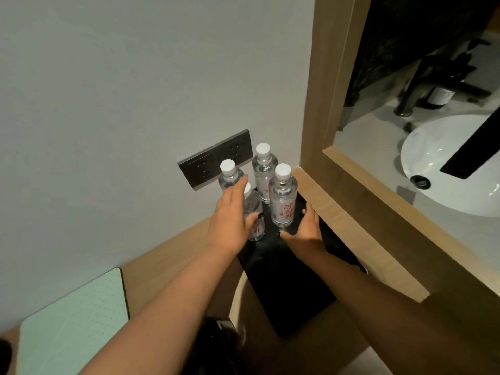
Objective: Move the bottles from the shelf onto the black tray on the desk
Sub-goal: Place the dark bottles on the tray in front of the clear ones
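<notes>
four bottles (283,197) upright on the far end of the tray (292,288), tray on the desk (173,255) against the wall, sockets (216,158) right behind them, notebook (73,320) way left, sink (454,169) off right

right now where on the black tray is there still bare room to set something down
The near half of the black tray is bare, from the right hand back to its near edge. The far end by the wall sockets is crowded: four bottles stand clustered there, with the left hand against them. The wooden desk left of the tray is also bare.
</notes>
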`<action>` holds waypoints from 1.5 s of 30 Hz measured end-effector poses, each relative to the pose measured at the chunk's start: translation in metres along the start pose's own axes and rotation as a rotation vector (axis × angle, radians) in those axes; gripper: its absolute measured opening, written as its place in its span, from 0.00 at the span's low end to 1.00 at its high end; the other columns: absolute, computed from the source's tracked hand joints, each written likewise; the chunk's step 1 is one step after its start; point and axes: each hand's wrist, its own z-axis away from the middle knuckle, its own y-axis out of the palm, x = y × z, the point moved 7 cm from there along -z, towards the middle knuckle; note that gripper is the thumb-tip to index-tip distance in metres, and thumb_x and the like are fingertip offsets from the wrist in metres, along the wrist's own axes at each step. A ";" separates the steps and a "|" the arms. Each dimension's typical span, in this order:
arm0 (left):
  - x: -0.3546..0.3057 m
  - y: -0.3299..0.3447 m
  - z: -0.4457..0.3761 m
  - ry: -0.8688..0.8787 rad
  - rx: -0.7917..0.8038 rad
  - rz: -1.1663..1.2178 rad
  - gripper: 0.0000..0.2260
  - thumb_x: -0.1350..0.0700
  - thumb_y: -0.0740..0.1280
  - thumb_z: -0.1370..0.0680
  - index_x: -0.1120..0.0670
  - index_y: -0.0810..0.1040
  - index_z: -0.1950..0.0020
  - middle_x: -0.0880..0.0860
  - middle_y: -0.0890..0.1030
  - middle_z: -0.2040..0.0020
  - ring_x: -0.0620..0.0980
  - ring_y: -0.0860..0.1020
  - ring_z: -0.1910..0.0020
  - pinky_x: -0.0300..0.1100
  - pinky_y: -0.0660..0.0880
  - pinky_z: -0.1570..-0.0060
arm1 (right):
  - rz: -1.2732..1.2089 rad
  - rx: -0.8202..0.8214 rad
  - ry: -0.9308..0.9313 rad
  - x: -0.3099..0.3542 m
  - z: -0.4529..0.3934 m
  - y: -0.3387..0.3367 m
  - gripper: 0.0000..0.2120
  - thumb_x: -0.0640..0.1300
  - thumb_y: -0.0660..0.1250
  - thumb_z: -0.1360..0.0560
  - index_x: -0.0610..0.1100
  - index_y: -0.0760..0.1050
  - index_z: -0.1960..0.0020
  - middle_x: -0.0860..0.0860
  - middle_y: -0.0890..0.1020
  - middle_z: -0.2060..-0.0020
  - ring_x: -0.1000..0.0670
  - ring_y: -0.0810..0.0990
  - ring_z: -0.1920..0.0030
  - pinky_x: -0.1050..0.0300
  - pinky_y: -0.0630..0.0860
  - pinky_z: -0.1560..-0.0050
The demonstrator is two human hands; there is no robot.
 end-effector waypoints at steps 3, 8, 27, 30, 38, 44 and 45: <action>0.002 -0.009 0.009 0.012 -0.001 -0.011 0.39 0.53 0.72 0.27 0.47 0.53 0.23 0.53 0.65 0.27 0.54 0.65 0.29 0.50 0.67 0.34 | 0.066 -0.005 -0.004 -0.007 0.031 -0.006 0.44 0.40 0.73 0.30 0.40 0.49 0.24 0.41 0.59 0.27 0.42 0.65 0.29 0.51 0.65 0.31; 0.022 -0.054 0.048 -0.061 -0.062 0.042 0.29 0.53 0.70 0.25 0.48 0.63 0.27 0.51 0.70 0.30 0.50 0.68 0.31 0.46 0.67 0.35 | 0.030 0.030 -0.112 0.021 0.093 0.001 0.30 0.40 0.69 0.26 0.42 0.61 0.28 0.45 0.65 0.32 0.46 0.70 0.34 0.57 0.67 0.35; 0.146 -0.062 0.241 -0.384 0.069 0.524 0.07 0.55 0.73 0.28 0.46 0.78 0.52 0.42 0.81 0.52 0.38 0.78 0.51 0.31 0.72 0.52 | 0.124 0.289 -0.404 0.076 0.241 0.102 0.12 0.46 0.63 0.23 0.50 0.75 0.40 0.56 0.73 0.45 0.60 0.72 0.44 0.77 0.64 0.47; 0.149 -0.066 0.243 -0.514 -0.052 0.691 0.03 0.56 0.71 0.26 0.53 0.80 0.54 0.49 0.81 0.54 0.45 0.79 0.53 0.31 0.73 0.61 | 0.109 0.286 -0.371 0.073 0.242 0.101 0.14 0.45 0.63 0.22 0.50 0.74 0.38 0.57 0.74 0.45 0.58 0.72 0.43 0.66 0.68 0.40; 0.191 -0.079 0.248 -1.087 -0.298 1.166 0.15 0.47 0.69 0.26 0.56 0.78 0.46 0.58 0.81 0.50 0.56 0.80 0.52 0.49 0.76 0.52 | 0.009 0.224 -0.290 0.071 0.226 0.091 0.15 0.46 0.59 0.20 0.54 0.70 0.35 0.53 0.75 0.39 0.54 0.72 0.37 0.56 0.71 0.35; 0.196 -0.094 0.243 -1.125 -0.331 1.554 0.15 0.44 0.66 0.24 0.56 0.74 0.50 0.56 0.81 0.56 0.55 0.81 0.57 0.53 0.78 0.56 | -0.026 0.204 -0.220 0.060 0.208 0.081 0.13 0.46 0.65 0.24 0.56 0.70 0.41 0.50 0.75 0.42 0.50 0.75 0.40 0.50 0.76 0.39; 0.192 -0.095 0.242 -1.140 -0.332 1.618 0.16 0.44 0.66 0.25 0.56 0.74 0.49 0.57 0.81 0.56 0.56 0.81 0.56 0.54 0.77 0.57 | -0.023 0.221 -0.214 0.059 0.206 0.082 0.16 0.45 0.68 0.25 0.56 0.69 0.40 0.50 0.75 0.42 0.50 0.75 0.41 0.49 0.76 0.39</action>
